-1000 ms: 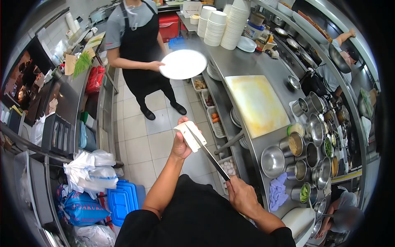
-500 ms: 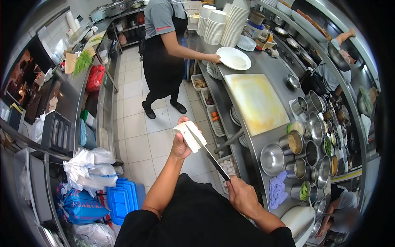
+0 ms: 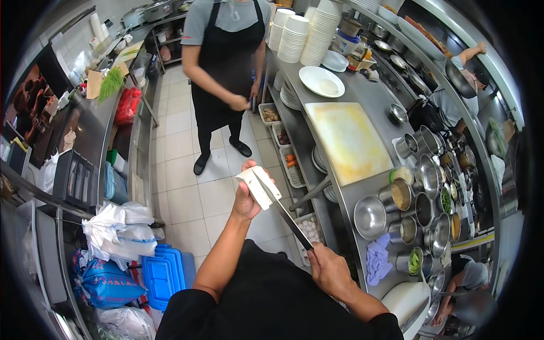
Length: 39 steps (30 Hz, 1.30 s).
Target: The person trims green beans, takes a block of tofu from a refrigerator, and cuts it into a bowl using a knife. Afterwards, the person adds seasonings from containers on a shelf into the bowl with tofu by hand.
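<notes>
My left hand (image 3: 243,203) is wrapped round a block of white tofu (image 3: 256,190), holding it up in the air above the floor. In my right hand (image 3: 330,268) is the handle of a long kitchen knife (image 3: 294,225). Its blade points up and to the left, and the front part sits in a slit along the block, so the tip is hidden. The block is parted lengthwise at its upper end, with the pieces still side by side in my palm.
A stained cutting board (image 3: 347,141) lies on the steel counter at right, near a white plate (image 3: 321,81), metal bowls (image 3: 371,219) and a purple cloth (image 3: 378,259). A co-worker in a black apron (image 3: 228,68) stands ahead. A blue bin (image 3: 164,277) and bags are at lower left.
The co-worker has let go of the white plate, drawn the arm back and turned toward me. My hands, the knife and the tofu look nearly the same.
</notes>
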Tool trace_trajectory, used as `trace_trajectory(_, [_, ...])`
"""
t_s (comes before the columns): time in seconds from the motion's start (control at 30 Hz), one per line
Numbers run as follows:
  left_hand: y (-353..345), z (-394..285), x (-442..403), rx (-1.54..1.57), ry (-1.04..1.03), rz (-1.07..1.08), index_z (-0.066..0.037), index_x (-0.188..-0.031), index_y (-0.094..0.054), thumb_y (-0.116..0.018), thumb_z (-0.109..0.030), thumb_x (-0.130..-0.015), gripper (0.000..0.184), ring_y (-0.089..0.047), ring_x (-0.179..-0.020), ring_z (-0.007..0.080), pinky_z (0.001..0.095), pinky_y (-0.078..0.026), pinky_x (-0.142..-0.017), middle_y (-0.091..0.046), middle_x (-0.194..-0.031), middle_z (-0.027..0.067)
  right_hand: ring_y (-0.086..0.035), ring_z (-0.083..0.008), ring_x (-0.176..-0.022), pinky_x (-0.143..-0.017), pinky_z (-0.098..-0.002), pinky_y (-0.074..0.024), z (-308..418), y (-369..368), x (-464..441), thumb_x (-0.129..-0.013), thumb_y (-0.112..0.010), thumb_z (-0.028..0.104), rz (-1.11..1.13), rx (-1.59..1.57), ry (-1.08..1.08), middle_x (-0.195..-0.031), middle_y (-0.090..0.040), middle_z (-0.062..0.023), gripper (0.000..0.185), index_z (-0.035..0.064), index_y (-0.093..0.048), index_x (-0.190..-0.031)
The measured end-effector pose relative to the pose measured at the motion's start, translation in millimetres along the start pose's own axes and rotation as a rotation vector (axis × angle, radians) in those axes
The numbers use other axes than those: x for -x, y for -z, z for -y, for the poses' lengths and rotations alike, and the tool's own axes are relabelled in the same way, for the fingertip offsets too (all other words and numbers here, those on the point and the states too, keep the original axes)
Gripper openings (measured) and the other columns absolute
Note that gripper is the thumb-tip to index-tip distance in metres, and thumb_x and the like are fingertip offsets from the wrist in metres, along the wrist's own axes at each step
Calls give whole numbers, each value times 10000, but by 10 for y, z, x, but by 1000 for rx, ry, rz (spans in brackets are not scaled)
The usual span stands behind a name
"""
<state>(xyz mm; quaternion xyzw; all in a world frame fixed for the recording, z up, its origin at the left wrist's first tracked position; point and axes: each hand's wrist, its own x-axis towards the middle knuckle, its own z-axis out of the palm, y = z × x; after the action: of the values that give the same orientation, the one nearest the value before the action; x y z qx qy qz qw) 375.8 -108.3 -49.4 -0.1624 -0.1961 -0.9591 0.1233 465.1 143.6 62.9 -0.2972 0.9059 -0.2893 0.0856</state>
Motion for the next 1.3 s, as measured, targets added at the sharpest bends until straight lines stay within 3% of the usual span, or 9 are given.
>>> trace_trajectory(0.13, [11,4,33,3,5,1,-192,-1220,-370,-756,-513,-738,696,-649,-959,233,374,-574,-814,-612,-1021,69,-576,-466,-684,-595,-537,-462,11,-1,23,-943,-515,157,4,-6,0,-778,-591,-232,123,42,-494,-981])
trace_trajectory(0.2, [28,-8,57,-82,18,45,-234,-1234,-373,-687,-585,-767,663,-598,-987,188,363,-506,-811,-561,-1044,54,-577,-466,-682,-594,-537,-467,17,-16,31,-940,-519,155,-5,22,-10,-780,-590,-234,132,46,-503,-1013])
trace_trajectory(0.6, [-281,-95,84,-184,-25,85,-183,-1217,-348,-766,-508,-739,713,-634,-964,237,372,-560,-795,-574,-1007,98,-587,-428,-716,-611,-499,-480,-147,-180,150,-920,-560,126,-105,53,48,-797,-583,-209,143,38,-527,-1028])
trace_trajectory(1.3, [-445,-104,176,-273,-36,10,-144,-1224,-340,-824,-458,-700,779,-637,-960,229,346,-569,-782,-550,-1016,90,-598,-400,-741,-619,-477,-482,-311,-354,43,-913,-567,110,-107,50,79,-815,-588,-188,118,28,-546,-996])
